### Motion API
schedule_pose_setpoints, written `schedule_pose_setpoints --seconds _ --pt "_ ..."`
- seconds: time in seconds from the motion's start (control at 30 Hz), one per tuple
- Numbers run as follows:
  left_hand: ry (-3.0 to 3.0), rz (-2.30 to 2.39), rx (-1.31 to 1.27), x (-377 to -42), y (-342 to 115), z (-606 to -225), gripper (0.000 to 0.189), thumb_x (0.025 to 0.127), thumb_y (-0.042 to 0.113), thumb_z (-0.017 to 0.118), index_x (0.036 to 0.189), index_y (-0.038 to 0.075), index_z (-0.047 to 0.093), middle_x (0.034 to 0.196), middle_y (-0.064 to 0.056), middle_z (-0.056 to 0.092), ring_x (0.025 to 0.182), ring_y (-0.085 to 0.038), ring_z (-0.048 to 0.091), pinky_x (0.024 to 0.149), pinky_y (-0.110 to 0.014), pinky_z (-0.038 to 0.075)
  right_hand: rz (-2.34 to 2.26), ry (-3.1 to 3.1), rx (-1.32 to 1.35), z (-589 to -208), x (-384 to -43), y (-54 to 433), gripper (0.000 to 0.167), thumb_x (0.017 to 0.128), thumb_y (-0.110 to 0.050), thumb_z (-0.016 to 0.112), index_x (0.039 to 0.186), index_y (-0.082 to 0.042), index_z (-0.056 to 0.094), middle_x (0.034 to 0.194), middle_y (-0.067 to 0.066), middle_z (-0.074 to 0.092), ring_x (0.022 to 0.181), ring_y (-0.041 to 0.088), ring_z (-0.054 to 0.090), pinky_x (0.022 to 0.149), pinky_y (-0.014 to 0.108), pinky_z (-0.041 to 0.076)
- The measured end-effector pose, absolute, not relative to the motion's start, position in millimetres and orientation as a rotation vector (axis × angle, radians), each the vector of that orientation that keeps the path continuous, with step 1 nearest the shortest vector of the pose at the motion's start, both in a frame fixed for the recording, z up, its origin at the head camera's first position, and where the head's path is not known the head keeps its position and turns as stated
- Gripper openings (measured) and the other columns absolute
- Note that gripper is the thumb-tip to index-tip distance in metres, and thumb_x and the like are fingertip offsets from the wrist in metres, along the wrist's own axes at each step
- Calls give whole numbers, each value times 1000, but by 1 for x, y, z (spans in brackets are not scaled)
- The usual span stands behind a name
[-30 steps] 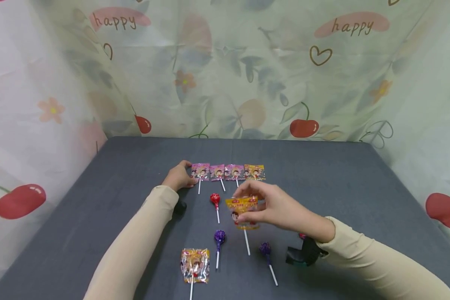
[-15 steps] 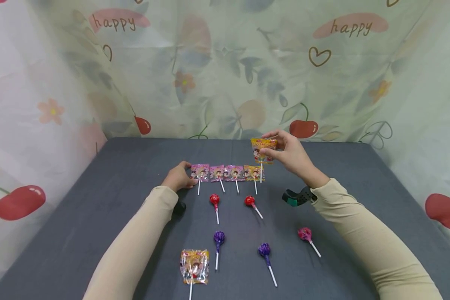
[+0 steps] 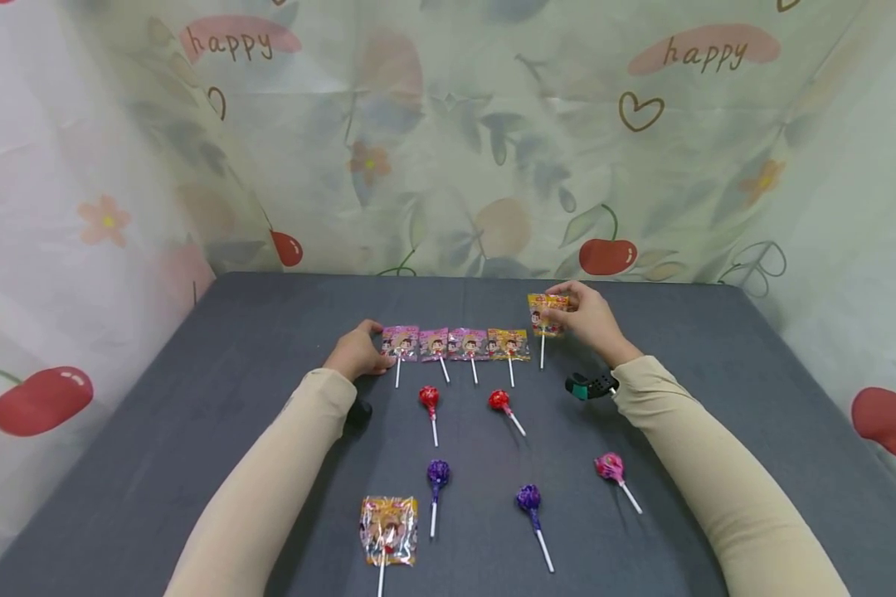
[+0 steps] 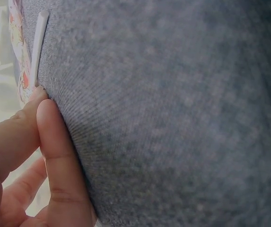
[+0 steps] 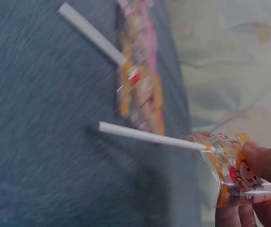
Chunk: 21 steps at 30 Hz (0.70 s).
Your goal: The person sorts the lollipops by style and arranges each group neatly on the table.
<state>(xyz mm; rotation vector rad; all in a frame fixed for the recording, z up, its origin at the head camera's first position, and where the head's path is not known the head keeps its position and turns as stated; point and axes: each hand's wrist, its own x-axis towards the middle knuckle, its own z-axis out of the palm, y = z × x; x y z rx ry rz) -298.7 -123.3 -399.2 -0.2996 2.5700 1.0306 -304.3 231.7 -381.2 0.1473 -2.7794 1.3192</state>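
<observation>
My right hand (image 3: 588,322) pinches a flat lollipop in a yellow wrapper (image 3: 538,308) between thumb and fingers, at the right end of a row of wrapped lollipops. Its white stick (image 5: 149,136) points down toward the table in the head view. My left hand (image 3: 356,351) rests on the table at the row's left end, thumb and fingertips at the edge of the leftmost pink-wrapped lollipop (image 3: 400,342). Beyond it lie two more pink-wrapped lollipops, a narrow one (image 3: 434,343) and a wider one (image 3: 468,342), then a yellow-wrapped one (image 3: 508,343).
Nearer on the grey table (image 3: 284,307) lie two red lollipops (image 3: 429,397) (image 3: 499,400), two purple ones (image 3: 438,473) (image 3: 528,497) and a pink one (image 3: 609,467). A clear-and-gold wrapped lollipop (image 3: 388,524) lies at the front. A patterned cloth (image 3: 448,141) hangs behind.
My right hand has carried the yellow-wrapped lollipop from over the front middle to the far side, then slightly right and down beside the row. My left hand stays put.
</observation>
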Motion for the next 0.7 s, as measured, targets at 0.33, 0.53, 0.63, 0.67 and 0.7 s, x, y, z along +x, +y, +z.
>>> schedule_pose_setpoints --seconds 0.33,0.53,0.63,0.67,0.7 --pt "2577 999 -307 -299 -123 -399 69 88 17 71 147 18 34 137 -23 46 59 -11 55 52 -19 46 1478 -3024 87 -397 -311 236 42 94 -22 65 129 -1 54 100 13 67 79 14 60 71 29 51" --pt "2573 1015 -307 -298 -123 -398 69 89 16 71 147 17 34 135 -23 48 58 -11 55 52 -19 46 1427 -3099 100 -399 -315 237 41 92 -19 66 126 3 56 99 13 65 78 11 61 71 27 53" --pt "2573 1011 -311 -298 -122 -398 69 88 17 71 146 17 35 135 -22 48 58 -11 55 53 -19 46 1380 -3115 106 -400 -317 237 40 92 -18 67 124 4 58 99 13 63 76 11 59 70 26 54" --pt "2573 1010 -313 -298 -122 -398 69 88 17 71 146 17 35 135 -22 48 58 -10 56 52 -19 46 1360 -3121 106 -400 -318 237 39 91 -18 68 123 4 59 99 13 63 76 11 59 70 26 54" --pt "2575 1006 -312 -298 -122 -398 69 88 17 71 146 17 35 135 -23 47 58 -10 56 52 -19 46 1330 -3129 114 -399 -318 237 39 91 -18 69 122 4 59 100 14 63 76 11 60 69 27 54"
